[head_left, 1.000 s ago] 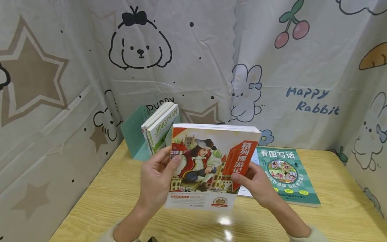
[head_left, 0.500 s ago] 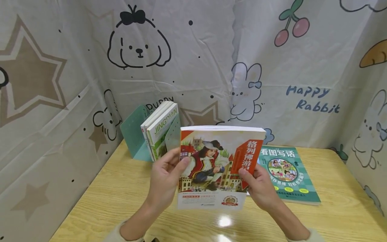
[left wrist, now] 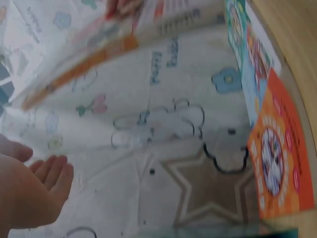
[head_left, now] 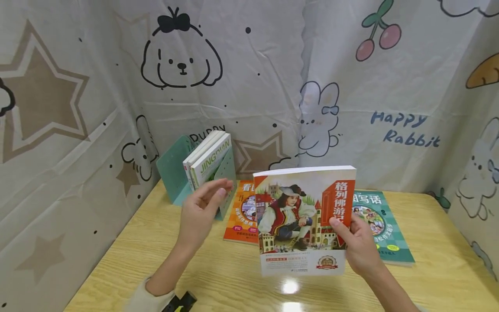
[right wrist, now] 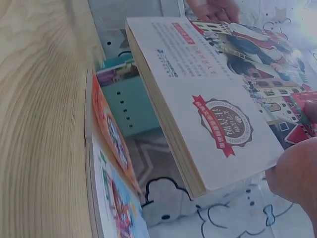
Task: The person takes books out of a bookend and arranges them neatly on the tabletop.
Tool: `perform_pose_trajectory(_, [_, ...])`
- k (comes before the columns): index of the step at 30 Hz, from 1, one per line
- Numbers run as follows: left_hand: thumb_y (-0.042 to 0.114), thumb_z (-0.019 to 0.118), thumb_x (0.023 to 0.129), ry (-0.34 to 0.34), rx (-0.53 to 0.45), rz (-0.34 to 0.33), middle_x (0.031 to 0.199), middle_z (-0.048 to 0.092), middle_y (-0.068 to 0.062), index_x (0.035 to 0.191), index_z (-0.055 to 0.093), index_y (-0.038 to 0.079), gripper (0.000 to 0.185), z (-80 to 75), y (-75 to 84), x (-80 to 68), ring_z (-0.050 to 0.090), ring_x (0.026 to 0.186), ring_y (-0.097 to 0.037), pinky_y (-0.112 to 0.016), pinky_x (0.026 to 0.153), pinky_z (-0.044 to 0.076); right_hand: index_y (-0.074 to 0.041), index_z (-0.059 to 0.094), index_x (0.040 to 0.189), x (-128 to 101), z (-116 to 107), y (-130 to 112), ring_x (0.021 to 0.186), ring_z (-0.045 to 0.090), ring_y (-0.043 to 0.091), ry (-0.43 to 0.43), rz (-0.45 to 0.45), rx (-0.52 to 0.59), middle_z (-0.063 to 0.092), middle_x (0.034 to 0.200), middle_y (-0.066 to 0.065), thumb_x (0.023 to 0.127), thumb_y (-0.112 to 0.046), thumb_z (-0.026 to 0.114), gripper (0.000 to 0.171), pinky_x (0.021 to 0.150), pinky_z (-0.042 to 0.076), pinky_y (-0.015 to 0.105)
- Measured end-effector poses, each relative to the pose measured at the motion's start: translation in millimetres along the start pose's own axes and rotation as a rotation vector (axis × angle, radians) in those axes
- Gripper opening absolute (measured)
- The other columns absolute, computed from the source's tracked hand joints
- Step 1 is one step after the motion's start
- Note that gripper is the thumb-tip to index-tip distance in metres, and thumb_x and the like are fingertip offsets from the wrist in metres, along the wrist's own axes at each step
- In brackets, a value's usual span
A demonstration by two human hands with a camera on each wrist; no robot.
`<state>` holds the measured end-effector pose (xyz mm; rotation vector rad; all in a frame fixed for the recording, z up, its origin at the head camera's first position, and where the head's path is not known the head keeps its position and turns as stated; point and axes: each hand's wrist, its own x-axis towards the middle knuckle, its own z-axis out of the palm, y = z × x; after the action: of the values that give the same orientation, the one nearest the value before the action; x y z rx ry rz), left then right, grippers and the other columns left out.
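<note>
A paperback book (head_left: 300, 225) with a seated figure in a red vest on its cover is held up above the table. My right hand (head_left: 360, 245) grips its right edge, thumb on the front cover, the other fingers mostly hidden behind it. To the book's left, my left hand (head_left: 200, 212) is apart from it, with relaxed fingers and nothing in them. Just beyond that hand stands a teal bookend (head_left: 226, 173) with several upright books (head_left: 210, 158). In the right wrist view the held book (right wrist: 223, 89) shows its page edges.
An orange book (head_left: 239, 221) lies flat behind the held one, and a green book (head_left: 393, 242) lies to its right. Between them in the left wrist view is a blue-covered book (left wrist: 257, 59). A printed curtain (head_left: 257, 86) surrounds the wooden table (head_left: 128, 260).
My left hand has let go of the book and drawn left toward the bookend. My right hand has carried the book rightward, uncovering the orange book.
</note>
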<state>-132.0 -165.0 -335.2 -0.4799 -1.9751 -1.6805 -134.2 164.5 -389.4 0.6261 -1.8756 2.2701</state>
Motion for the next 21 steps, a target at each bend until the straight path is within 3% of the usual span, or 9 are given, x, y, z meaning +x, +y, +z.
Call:
perform_pose_trajectory(5, [0.005,0.058,0.101,0.236,0.088,-0.069,0.129,0.064,-0.011,0.133,0.059,-0.003,0.033,-29.3,-21.7,13.5,0.06,0.12,-0.018,-0.024,0.099,0.047,-0.018,0.064,0.119,-5,-21,-1,0.088,0.067,0.015,0.051,0.018,-0.038,0.069,0.104,0.003,0.104,0.002,0.048,0.03,0.07,0.059,0.031])
perform_pose_trajectory(8, [0.006,0.056,0.102,0.305,0.127,-0.108,0.137,0.058,-0.011,0.14,0.053,-0.001,0.038,-41.0,-34.7,20.3,0.054,0.128,-0.02,-0.026,0.105,0.042,-0.018,0.065,0.119,-7,-34,-2,0.088,0.066,0.014,0.089,0.005,-0.034,0.069,0.104,0.002,0.103,0.003,0.049,0.031,0.069,0.059,0.029])
perform_pose_trajectory(17, [0.011,0.057,0.102,0.331,0.212,-0.218,0.144,0.052,-0.012,0.146,0.047,0.002,0.046,-56.8,-63.1,24.4,0.048,0.134,-0.023,-0.037,0.113,0.034,-0.019,0.068,0.114,-16,-70,-6,0.082,0.069,0.013,0.171,0.027,-0.031,0.072,0.099,0.001,0.102,0.005,0.049,0.033,0.065,0.059,0.028])
perform_pose_trajectory(21, [0.009,0.056,0.103,0.299,0.264,-0.242,0.146,0.05,-0.013,0.148,0.045,0.002,0.047,-61.1,-72.8,28.7,0.046,0.135,-0.025,-0.036,0.112,0.036,-0.022,0.069,0.11,-19,-87,-10,0.079,0.069,0.012,0.21,0.061,-0.073,0.072,0.096,-0.001,0.102,0.004,0.05,0.034,0.062,0.058,0.026])
